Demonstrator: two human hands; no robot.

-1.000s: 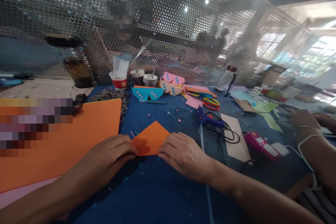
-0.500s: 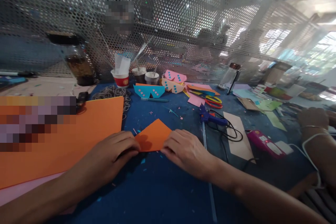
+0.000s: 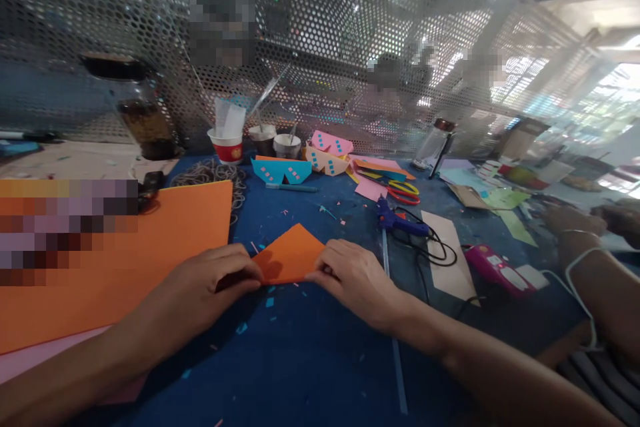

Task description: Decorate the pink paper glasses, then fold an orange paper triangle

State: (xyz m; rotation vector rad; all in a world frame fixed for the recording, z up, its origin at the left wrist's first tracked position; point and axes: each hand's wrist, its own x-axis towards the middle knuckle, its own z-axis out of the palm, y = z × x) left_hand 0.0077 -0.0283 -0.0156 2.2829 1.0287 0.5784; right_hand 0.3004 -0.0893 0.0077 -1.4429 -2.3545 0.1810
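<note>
A folded piece of orange paper (image 3: 293, 255) lies on the blue tabletop, its peak pointing away from me. My left hand (image 3: 220, 283) pinches its left corner between thumb and fingers. At the right corner, my right hand (image 3: 350, 277) grips the paper the same way, fingers curled. Both corners are partly hidden under the fingers. Small blue paper scraps (image 3: 270, 302) are scattered just in front of the fold. To the left, large orange sheets (image 3: 195, 227) lie partly beneath my left forearm.
Paper masks (image 3: 283, 170) stand at the back beside paper cups (image 3: 227, 147). A blue glue gun (image 3: 405, 221) with a black cord, scissors (image 3: 403, 192) and a magenta device (image 3: 495, 270) lie on the right. Another person's arm (image 3: 590, 260) rests at the far right. A perforated metal screen (image 3: 310, 27) rises behind.
Both hands keep hold of the orange paper's corners, with slight finger shifts. The whole view has drifted a little; the other person's arm at the right has moved slightly left.
</note>
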